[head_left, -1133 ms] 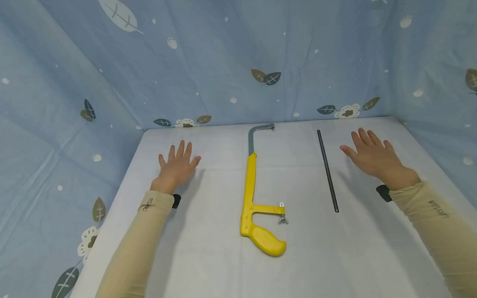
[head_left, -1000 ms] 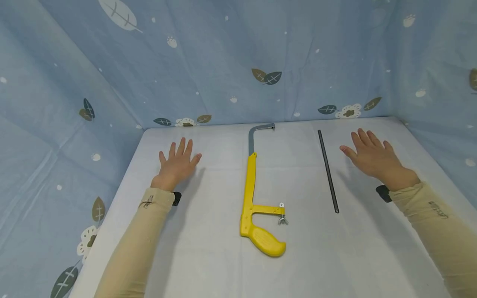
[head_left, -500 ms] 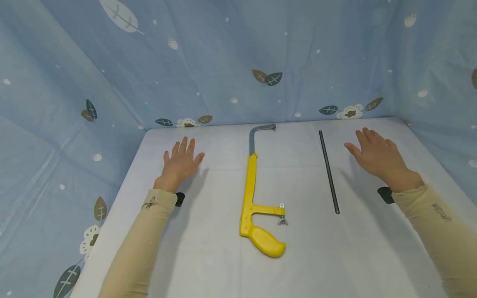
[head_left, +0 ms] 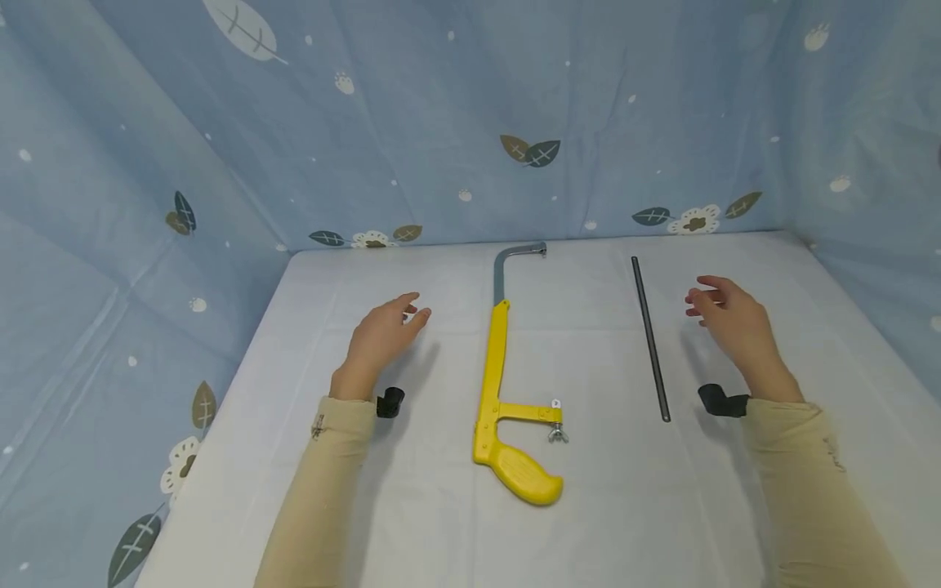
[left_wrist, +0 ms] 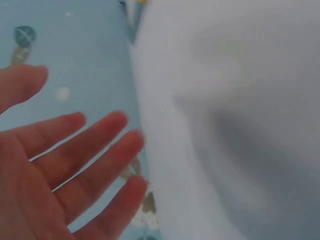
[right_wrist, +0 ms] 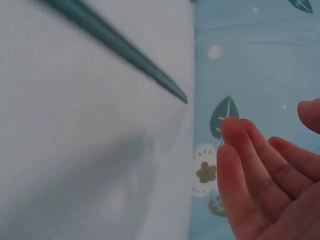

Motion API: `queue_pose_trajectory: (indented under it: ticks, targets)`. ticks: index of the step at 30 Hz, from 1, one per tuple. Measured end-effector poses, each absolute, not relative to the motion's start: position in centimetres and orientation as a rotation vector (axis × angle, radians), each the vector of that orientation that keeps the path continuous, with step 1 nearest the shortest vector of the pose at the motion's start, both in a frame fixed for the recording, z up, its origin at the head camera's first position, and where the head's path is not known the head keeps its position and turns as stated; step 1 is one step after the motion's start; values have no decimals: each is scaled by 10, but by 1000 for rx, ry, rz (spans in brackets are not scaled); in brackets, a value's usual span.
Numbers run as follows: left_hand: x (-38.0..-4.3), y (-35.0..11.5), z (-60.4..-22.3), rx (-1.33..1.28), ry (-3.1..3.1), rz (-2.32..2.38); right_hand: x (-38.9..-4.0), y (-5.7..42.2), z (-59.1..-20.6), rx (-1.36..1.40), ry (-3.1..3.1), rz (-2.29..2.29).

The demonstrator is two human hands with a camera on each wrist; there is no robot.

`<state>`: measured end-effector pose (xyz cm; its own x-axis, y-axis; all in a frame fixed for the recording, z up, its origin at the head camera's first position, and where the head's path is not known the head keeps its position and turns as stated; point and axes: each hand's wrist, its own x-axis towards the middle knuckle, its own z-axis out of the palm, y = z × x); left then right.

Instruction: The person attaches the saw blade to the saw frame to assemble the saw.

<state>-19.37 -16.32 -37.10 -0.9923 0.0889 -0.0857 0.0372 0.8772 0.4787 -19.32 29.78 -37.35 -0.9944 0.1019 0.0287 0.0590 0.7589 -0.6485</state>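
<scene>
A yellow hacksaw frame (head_left: 494,367) with a grey front arm and a wing nut (head_left: 558,433) lies on the white table, its handle toward me. No blade shows in it. Right of it lies a thin dark rod (head_left: 650,339), also seen at the upper left of the right wrist view. My left hand (head_left: 382,336) hovers left of the frame, fingers loosely bent, holding nothing. To the right of the rod, my right hand (head_left: 738,327) hangs in the air, apart from it, fingers relaxed and slightly bent. Both palms turn inward.
The white-covered table (head_left: 588,523) ends at a blue patterned cloth (head_left: 441,106) that hangs behind it and along its sides. A small black device (head_left: 390,402) sits at the left wrist, another black device (head_left: 724,402) at the right.
Both hands have turned from palm down to palm inward, fingers bending. The left hand has shifted right toward the hacksaw frame; the right forearm has swung left. The frame and rod lie still.
</scene>
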Motion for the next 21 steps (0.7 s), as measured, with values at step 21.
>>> queue_pose_trajectory:
  ticks: [21]
  targets:
    - [-176, -101, -397, -28, 2599, 1136, -185, 270, -404, -317, -3065, 1339]
